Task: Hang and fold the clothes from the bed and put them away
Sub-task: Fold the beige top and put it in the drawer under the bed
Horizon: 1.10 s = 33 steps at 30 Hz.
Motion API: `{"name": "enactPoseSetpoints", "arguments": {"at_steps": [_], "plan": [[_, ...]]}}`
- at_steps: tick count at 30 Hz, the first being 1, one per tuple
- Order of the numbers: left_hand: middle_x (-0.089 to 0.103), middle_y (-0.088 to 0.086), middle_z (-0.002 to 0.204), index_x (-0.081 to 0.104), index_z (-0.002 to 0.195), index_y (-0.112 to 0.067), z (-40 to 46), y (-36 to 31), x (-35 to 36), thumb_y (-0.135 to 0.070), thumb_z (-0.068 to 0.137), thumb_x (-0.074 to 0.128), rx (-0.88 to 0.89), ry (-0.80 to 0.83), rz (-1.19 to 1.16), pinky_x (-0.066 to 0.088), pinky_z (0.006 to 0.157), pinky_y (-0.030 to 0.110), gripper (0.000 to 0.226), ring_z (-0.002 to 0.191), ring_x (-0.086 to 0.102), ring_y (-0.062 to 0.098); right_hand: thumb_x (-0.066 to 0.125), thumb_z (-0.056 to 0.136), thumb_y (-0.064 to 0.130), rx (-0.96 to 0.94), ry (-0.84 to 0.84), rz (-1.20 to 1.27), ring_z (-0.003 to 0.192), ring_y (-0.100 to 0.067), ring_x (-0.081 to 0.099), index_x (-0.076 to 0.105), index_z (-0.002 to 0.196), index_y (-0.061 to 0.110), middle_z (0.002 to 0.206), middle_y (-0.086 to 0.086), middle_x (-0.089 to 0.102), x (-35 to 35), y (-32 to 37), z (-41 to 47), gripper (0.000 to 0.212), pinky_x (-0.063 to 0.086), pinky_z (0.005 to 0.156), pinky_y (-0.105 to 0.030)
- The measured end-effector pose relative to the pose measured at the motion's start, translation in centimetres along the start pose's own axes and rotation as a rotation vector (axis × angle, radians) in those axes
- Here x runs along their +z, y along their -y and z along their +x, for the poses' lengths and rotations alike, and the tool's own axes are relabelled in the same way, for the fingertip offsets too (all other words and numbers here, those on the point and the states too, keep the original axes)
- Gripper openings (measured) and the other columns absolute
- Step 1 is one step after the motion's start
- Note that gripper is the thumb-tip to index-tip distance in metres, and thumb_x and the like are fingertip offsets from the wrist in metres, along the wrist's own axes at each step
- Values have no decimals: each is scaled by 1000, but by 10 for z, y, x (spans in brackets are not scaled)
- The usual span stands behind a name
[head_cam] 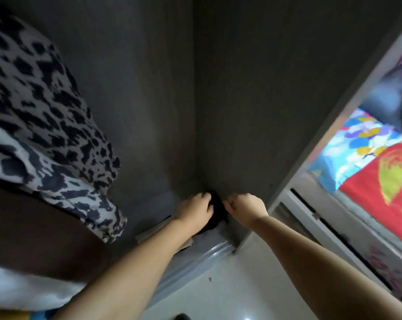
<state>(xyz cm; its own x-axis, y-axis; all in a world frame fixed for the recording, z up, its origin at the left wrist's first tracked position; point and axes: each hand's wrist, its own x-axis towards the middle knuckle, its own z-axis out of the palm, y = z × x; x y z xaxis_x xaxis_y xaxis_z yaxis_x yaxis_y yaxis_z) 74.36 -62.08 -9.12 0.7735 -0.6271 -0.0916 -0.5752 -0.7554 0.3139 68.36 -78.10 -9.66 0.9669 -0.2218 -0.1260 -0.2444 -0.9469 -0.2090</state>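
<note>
1. Both arms reach down into the bottom corner of a dark wardrobe (149, 88), where a black garment (216, 211) lies on the floor of the compartment, pushed against the back and side walls.
2. The left hand (196, 210) rests on the left part of the garment with fingers curled over the cloth; it seems to press the cloth down so that it stays flat in the corner.
3. The right hand (246, 209) is at the right edge of the garment. Its thumb and forefinger are together, as if they pinch a small fold, but the picture is blurred and I cannot tell it for sure.
4. I judge that this is the putting-away step: the folded piece is being settled low in the corner, probably to leave room beside it.
5. A spotted black and white cloth (40, 116) hangs at the left, above the hands and apart from them.
6. At the right, outside the wardrobe, the bed (380, 172) with a colourful cover is visible.
</note>
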Motion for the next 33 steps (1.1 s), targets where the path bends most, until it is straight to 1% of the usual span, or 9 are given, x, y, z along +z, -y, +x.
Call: {"name": "enactPoseSetpoints", "arguments": {"at_steps": [6,13,15,18,23,26,29,31,33], "plan": [[59,2,117,51,114,-19,20,-107,4,-35,97,39,251,-17,217,45,81,35,27,113,54,23,37,97,48,143,-99,-20,91,-34,65,60,93,18,95,-10,70,-48,-98,-68,38,45,68,-33],[58,5,117,52,110,-16,23,-310,46,-36,98,37,540,65,216,44,82,37,28,113,54,27,33,100,41,367,-149,-108,92,-33,65,64,94,16,99,-8,70,-104,-258,-202,39,47,71,-33],[59,6,115,54,107,-16,24,-367,54,-35,97,38,598,85,167,44,81,36,27,111,55,27,32,101,40,447,-192,-119,86,-32,66,63,86,18,91,-6,70,-122,-301,-240,40,43,66,-32],[61,7,109,55,102,-15,29,-440,62,-35,97,40,671,97,87,44,78,36,26,105,57,27,31,102,40,566,-226,-99,62,-20,57,40,64,21,63,6,53,-141,-356,-291,43,38,53,-28],[60,5,106,55,103,-13,41,-524,82,-32,99,38,851,125,125,44,74,35,26,99,57,26,28,103,37,729,-205,-98,47,-10,38,32,61,24,57,8,41,-143,-416,-352,45,24,43,-25],[61,4,101,56,100,-14,55,-562,99,-32,99,37,914,151,139,42,67,34,25,93,59,24,27,104,36,793,-185,-105,47,-9,36,32,61,23,58,8,40,-139,-444,-371,45,23,42,-26],[61,4,101,56,101,-14,76,-600,118,-32,100,37,953,187,138,41,64,33,27,91,59,25,27,104,35,855,-153,-116,54,-18,43,35,62,20,60,6,43,-143,-477,-378,45,27,44,-27],[60,3,101,56,100,-13,95,-628,131,-33,100,36,975,209,146,39,62,32,28,89,60,26,29,103,33,899,-156,-95,62,-22,49,43,67,17,67,2,52,-150,-506,-378,42,34,50,-28],[61,5,98,53,93,-14,120,-661,144,-32,100,36,1004,225,142,37,58,31,26,83,59,27,30,103,33,932,-178,-75,65,-22,51,43,66,17,67,3,51,-159,-537,-377,42,38,55,-29]]}}
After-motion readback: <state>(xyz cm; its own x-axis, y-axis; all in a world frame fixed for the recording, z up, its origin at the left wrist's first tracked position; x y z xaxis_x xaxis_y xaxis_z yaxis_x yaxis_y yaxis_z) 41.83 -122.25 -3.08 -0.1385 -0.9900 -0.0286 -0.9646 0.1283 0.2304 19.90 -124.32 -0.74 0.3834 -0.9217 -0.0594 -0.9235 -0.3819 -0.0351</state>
